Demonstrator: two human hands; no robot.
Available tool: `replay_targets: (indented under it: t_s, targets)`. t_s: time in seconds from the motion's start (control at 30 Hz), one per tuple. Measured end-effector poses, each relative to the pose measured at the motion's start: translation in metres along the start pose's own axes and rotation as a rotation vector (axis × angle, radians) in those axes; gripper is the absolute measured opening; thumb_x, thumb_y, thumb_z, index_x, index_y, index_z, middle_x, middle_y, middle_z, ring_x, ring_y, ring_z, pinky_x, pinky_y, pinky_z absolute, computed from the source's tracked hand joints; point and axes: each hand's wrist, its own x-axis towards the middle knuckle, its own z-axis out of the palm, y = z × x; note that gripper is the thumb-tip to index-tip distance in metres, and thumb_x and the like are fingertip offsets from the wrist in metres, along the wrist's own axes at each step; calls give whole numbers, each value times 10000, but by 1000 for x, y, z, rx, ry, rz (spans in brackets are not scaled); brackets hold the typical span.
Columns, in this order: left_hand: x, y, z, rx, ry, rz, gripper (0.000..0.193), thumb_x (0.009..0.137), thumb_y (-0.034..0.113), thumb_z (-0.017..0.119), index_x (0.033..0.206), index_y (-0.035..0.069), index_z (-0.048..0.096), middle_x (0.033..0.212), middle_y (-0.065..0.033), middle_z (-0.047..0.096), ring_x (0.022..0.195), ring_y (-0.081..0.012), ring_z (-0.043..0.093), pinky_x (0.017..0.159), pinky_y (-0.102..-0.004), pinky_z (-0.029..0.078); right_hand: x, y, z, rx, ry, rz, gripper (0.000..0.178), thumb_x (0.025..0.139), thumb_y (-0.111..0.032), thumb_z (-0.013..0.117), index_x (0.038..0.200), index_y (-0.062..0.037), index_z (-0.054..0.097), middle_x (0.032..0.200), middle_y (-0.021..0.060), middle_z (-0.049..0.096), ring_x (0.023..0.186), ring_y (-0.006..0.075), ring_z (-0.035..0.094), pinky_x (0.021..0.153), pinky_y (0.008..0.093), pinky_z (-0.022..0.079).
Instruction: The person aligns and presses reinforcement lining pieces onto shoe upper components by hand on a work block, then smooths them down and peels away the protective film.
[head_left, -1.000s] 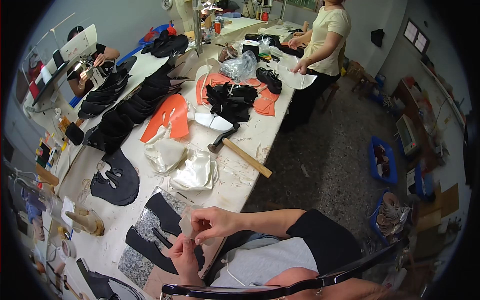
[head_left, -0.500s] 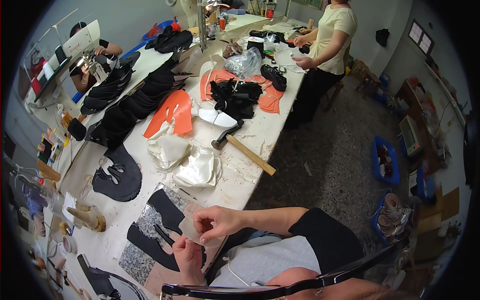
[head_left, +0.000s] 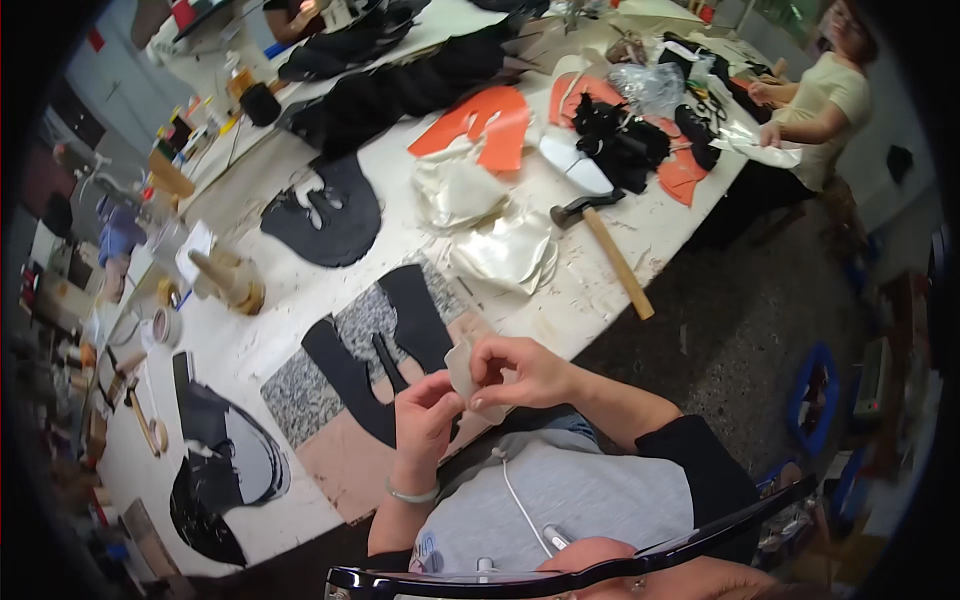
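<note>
A thin, whitish, rounded sheet piece (head_left: 461,368) is pinched between my two hands, above the near edge of the table. My left hand (head_left: 424,412) holds its lower left side with thumb and fingers. On the other side my right hand (head_left: 522,372) grips it with curled fingers. Just beyond my hands, a black cut-out shoe upper piece (head_left: 418,312) lies flat across a speckled stone slab (head_left: 285,388) and a pinkish board (head_left: 345,462); my left hand overlaps part of it.
Past the slab are stacked cream sheet pieces (head_left: 505,250), a hammer (head_left: 618,262), orange pieces (head_left: 502,128) and a dark U-shaped piece (head_left: 335,225). More black parts (head_left: 215,465) lie at left. Another person (head_left: 825,105) works at the far right.
The view has swung, so the table contents sit further right and up. My hands keep the whitish piece, which is now turned more edge-on, with both hands close together.
</note>
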Motion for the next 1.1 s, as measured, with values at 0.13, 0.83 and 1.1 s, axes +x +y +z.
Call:
replay_targets:
  t_s: [0.13, 0.83, 1.1]
  targets:
    - [-7, -1, -10, -82, -24, -17, 261, 921, 66, 650, 1129, -92, 642, 1085, -129, 666, 960, -185, 646, 828, -306, 526, 2, 7, 5, 27, -4, 22, 250, 799, -104, 798, 898, -53, 573, 817, -9, 567, 735, 64, 524, 662, 228, 448]
    - [0, 7, -4, -119, -15, -74, 245, 887, 59, 691, 1092, -67, 643, 1019, -127, 680, 934, -208, 677, 852, -342, 571, 5, 3, 5, 45, 21, 60, 289, 792, -127, 817, 912, -57, 564, 847, -13, 569, 774, 70, 557, 697, 233, 466]
    - [-9, 7, 3, 141, 99, 44, 265, 798, 32, 722, 1031, -39, 616, 957, -67, 674, 845, -126, 641, 772, -251, 508, 8, 7, 6, -159, -72, 30, 304, 764, -162, 829, 865, -55, 563, 767, 1, 572, 697, 82, 537, 618, 247, 454]
